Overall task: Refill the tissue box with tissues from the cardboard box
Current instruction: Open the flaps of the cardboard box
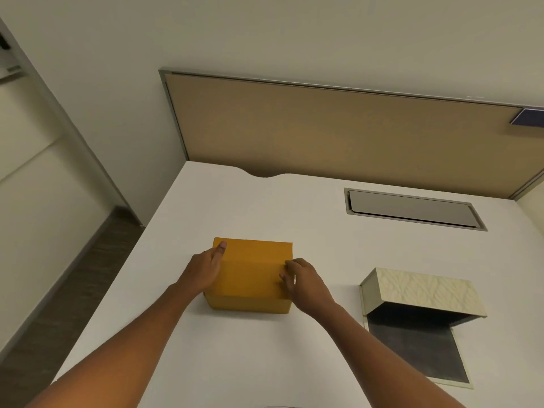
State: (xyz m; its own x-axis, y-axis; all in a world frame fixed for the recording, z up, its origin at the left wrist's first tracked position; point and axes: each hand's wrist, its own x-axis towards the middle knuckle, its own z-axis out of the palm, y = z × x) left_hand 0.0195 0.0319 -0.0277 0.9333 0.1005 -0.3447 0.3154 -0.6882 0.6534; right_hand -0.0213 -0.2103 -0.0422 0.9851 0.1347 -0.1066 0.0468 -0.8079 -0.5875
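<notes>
1. I am standing at a white desk (pixel 235 363) with a tan partition panel (pixel 338 134) running along its far edge and a grey cable hatch (pixel 412 209) set into the top.
2. The cardboard box (pixel 250 278) is sitting in front of me near the middle of the desk, and its top flaps are lying flat and closed.
3. I am cupping my left hand (pixel 206 270) against the box's left side, thumb lying up along the top edge, fingers hidden behind the wall.
4. I am curling my right hand (pixel 303 281) over the right end, fingertips pressing at the seam of the top flap; whether I am pinching the flap itself, I cannot tell.
5. The tissue box (pixel 424 293) is waiting well to the right, its patterned lid tilted up and its dark inside showing no tissues.
6. So I am judging the job as barely begun: opening the carton, lifting tissues out, loading them and shutting the lid are all left.
</notes>
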